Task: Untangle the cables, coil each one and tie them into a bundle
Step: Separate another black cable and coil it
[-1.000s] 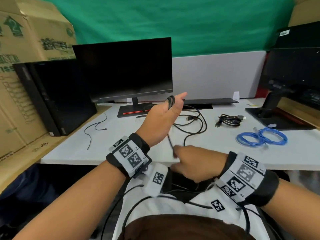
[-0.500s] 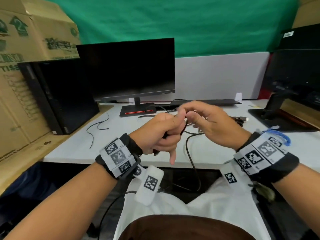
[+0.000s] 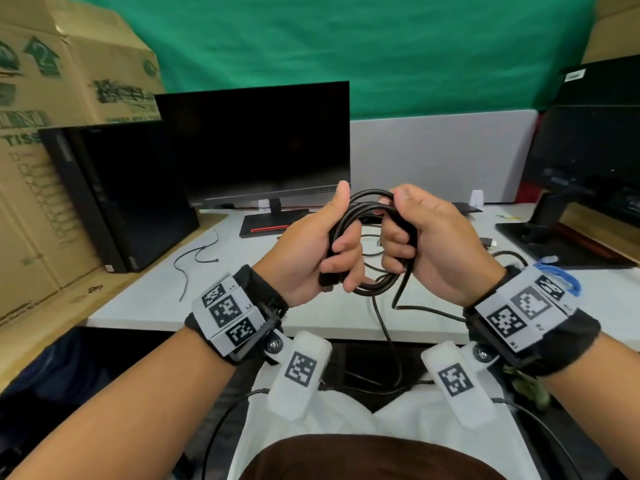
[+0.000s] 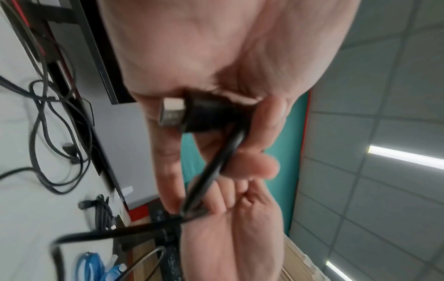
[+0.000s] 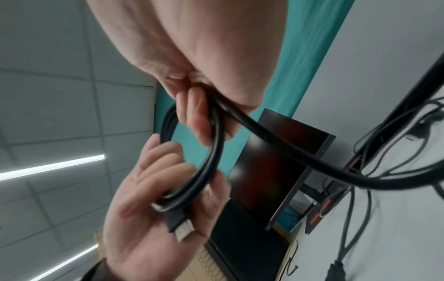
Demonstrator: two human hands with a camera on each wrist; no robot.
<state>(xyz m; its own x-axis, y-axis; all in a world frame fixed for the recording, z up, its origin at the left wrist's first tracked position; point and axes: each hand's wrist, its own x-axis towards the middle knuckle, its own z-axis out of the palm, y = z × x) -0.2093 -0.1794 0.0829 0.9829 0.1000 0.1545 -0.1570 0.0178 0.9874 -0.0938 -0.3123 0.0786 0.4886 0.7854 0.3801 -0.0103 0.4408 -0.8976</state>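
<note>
Head view shows both hands raised above the white bench (image 3: pixel 242 306), the left hand (image 3: pixel 311 251) and right hand (image 3: pixel 436 247) each curled round opposite sides of a looped black cable (image 3: pixel 370 202), its tail hanging over the bench edge

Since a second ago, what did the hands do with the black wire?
The right hand came up from the table edge to meet the left hand. Both now grip the black cable, which has grown from a wrap round the left thumb into a coil of several loops. Its tail hangs to the lap. The blue cable and the monitor stayed put.
</note>
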